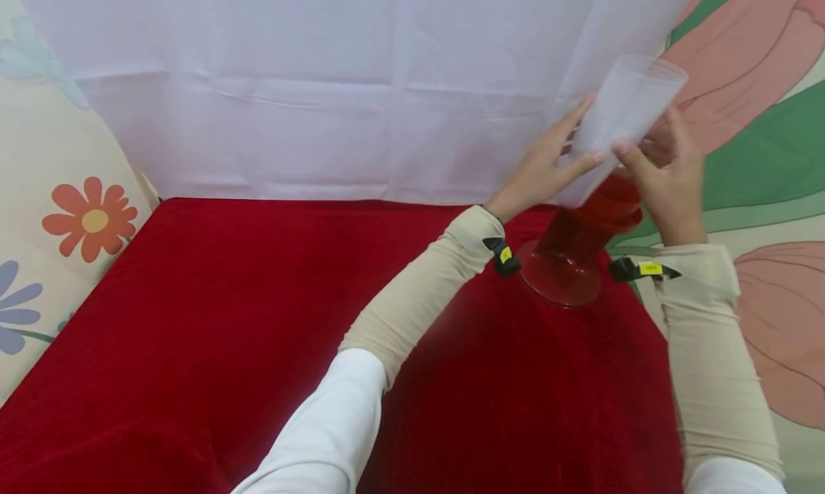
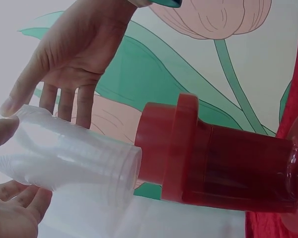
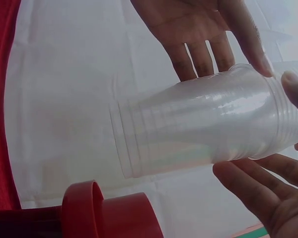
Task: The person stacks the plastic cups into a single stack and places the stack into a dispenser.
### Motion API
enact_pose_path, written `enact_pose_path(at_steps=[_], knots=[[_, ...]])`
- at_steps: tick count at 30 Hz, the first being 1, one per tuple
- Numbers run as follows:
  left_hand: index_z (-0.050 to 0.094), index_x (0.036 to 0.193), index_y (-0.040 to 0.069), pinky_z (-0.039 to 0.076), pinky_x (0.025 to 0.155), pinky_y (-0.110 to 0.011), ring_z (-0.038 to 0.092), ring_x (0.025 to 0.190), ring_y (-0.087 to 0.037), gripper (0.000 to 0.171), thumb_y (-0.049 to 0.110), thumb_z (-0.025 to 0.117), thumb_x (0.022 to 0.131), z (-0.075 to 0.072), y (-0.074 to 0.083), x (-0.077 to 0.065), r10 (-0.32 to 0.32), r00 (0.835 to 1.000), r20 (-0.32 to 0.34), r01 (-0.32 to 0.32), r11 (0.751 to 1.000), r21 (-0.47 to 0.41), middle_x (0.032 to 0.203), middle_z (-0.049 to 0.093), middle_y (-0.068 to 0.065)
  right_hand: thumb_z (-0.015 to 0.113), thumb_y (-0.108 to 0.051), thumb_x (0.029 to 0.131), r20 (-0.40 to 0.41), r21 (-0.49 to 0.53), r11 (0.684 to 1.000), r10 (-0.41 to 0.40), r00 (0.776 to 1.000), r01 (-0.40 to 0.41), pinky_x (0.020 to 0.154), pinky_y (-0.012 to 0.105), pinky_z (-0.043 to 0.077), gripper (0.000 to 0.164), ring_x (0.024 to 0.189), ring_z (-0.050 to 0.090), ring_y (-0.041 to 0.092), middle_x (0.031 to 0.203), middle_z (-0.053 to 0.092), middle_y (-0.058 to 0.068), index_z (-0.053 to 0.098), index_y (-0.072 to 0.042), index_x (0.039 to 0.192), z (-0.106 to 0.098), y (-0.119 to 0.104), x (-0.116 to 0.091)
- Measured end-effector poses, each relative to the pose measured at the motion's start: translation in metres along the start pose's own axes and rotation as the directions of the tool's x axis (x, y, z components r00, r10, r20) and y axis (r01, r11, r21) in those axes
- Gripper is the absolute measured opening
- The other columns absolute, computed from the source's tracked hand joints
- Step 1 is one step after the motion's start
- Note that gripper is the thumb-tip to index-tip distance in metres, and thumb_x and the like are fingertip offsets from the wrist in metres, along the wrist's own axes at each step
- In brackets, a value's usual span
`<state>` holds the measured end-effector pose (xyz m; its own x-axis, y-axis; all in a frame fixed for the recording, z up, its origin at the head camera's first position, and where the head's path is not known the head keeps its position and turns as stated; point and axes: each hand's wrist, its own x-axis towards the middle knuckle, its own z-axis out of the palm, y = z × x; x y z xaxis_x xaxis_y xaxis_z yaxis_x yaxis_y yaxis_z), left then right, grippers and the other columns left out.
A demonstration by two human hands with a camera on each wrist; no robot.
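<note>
A stack of nested clear plastic cups [image 1: 628, 107] is held tilted over the table's far right corner. My left hand [image 1: 535, 172] grips its left side, fingers behind and thumb in front. On the other side my right hand [image 1: 677, 179] grips the same stack, its thumb close to the left one. Just below stands a red plastic holder [image 1: 570, 247] with a round base, a see-through tube and a thicker collar. In the left wrist view, the stack's lower end [image 2: 124, 173] is close to the holder's collar [image 2: 181, 148]; whether they touch I cannot tell.
A red velvet cloth [image 1: 290, 322] covers the table. A white sheet [image 1: 309, 100] hangs behind it. Flower-patterned walls [image 1: 773, 157] stand close on the right and on the left. Both wrists carry small black straps with yellow labels.
</note>
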<state>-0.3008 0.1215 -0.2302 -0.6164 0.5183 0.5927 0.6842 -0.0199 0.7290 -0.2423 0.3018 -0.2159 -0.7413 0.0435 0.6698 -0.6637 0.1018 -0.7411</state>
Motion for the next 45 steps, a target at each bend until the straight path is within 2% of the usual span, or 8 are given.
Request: enact_pose_path(at_steps=[2, 9, 16, 19, 23, 30, 37, 45], knots=[[0.015, 0.161, 0.014, 0.036, 0.101, -0.012, 0.043, 0.132, -0.007, 0.083, 0.019, 0.066, 0.097, 0.001, 0.002, 0.002, 0.001, 1.000, 0.003, -0.001, 1.000, -0.002, 0.162, 0.027, -0.002, 0.079, -0.005, 0.085, -0.002, 0.019, 1.000, 0.004, 1.000, -0.004, 0.062, 0.021, 0.056, 0.068, 0.088, 0.071, 0.016, 0.107, 0.069, 0.011, 0.052, -0.013, 0.146, -0.002, -0.001, 0.001], [0.015, 0.162, 0.017, 0.036, 0.099, -0.011, 0.044, 0.130, -0.007, 0.083, 0.022, 0.066, 0.097, 0.002, 0.006, 0.009, -0.020, 1.000, 0.015, 0.020, 1.000, 0.004, 0.159, 0.033, -0.003, 0.078, -0.005, 0.086, 0.027, -0.020, 0.994, -0.109, 0.994, 0.109, 0.059, 0.024, 0.056, 0.063, 0.086, 0.073, 0.018, 0.108, 0.069, 0.020, 0.054, -0.011, 0.145, -0.005, 0.000, 0.005], [0.015, 0.162, 0.018, 0.036, 0.097, -0.011, 0.045, 0.126, -0.005, 0.083, 0.022, 0.067, 0.097, 0.005, 0.006, 0.017, -0.021, 1.000, 0.017, 0.021, 1.000, 0.005, 0.154, 0.037, -0.003, 0.077, -0.004, 0.086, -0.001, 0.035, 0.999, 0.001, 1.000, -0.001, 0.062, 0.026, 0.056, 0.064, 0.091, 0.072, 0.018, 0.112, 0.070, 0.015, 0.053, -0.012, 0.145, -0.010, -0.006, 0.009], [0.016, 0.161, 0.017, 0.037, 0.096, -0.010, 0.045, 0.125, -0.004, 0.083, 0.023, 0.067, 0.097, 0.007, 0.006, 0.021, -0.011, 1.000, 0.015, 0.011, 1.000, 0.012, 0.153, 0.038, -0.004, 0.077, -0.005, 0.086, -0.008, 0.031, 0.999, 0.020, 1.000, -0.020, 0.062, 0.025, 0.056, 0.065, 0.091, 0.072, 0.017, 0.112, 0.070, 0.013, 0.052, -0.013, 0.146, -0.012, -0.009, 0.009], [0.016, 0.161, 0.014, 0.037, 0.095, -0.010, 0.046, 0.123, -0.004, 0.082, 0.022, 0.067, 0.097, 0.011, 0.007, 0.024, 0.004, 1.000, 0.009, -0.004, 1.000, 0.020, 0.154, 0.039, -0.004, 0.078, -0.005, 0.085, -0.018, 0.033, 0.999, 0.014, 1.000, -0.014, 0.062, 0.025, 0.056, 0.066, 0.090, 0.072, 0.017, 0.110, 0.071, 0.013, 0.053, -0.012, 0.145, -0.015, -0.011, 0.010], [0.014, 0.162, 0.017, 0.035, 0.094, -0.009, 0.042, 0.121, 0.000, 0.081, 0.022, 0.064, 0.098, 0.015, 0.011, 0.034, -0.022, 0.999, 0.029, 0.021, 0.999, 0.025, 0.158, 0.032, 0.001, 0.079, -0.005, 0.085, -0.041, 0.022, 0.998, -0.050, 0.998, 0.051, 0.060, 0.025, 0.056, 0.063, 0.088, 0.073, 0.019, 0.108, 0.071, 0.018, 0.055, -0.011, 0.143, -0.022, -0.007, 0.014], [0.013, 0.162, 0.016, 0.036, 0.093, -0.008, 0.041, 0.119, 0.000, 0.081, 0.022, 0.064, 0.099, 0.021, 0.008, 0.037, -0.025, 0.999, 0.032, 0.024, 0.999, 0.025, 0.159, 0.031, 0.002, 0.077, -0.003, 0.086, -0.042, 0.047, 0.999, 0.004, 0.999, -0.002, 0.064, 0.025, 0.057, 0.064, 0.092, 0.072, 0.019, 0.112, 0.070, 0.017, 0.054, -0.012, 0.145, -0.022, -0.013, 0.011], [0.011, 0.162, 0.016, 0.033, 0.095, -0.007, 0.039, 0.121, 0.003, 0.082, 0.023, 0.064, 0.099, 0.025, 0.008, 0.043, -0.034, 0.998, 0.054, 0.031, 0.998, 0.054, 0.161, 0.026, 0.004, 0.082, -0.010, 0.083, -0.067, -0.024, 0.998, -0.064, 0.996, 0.062, 0.060, 0.023, 0.056, 0.065, 0.088, 0.073, 0.017, 0.111, 0.071, 0.018, 0.056, -0.013, 0.143, -0.029, -0.009, 0.011]])
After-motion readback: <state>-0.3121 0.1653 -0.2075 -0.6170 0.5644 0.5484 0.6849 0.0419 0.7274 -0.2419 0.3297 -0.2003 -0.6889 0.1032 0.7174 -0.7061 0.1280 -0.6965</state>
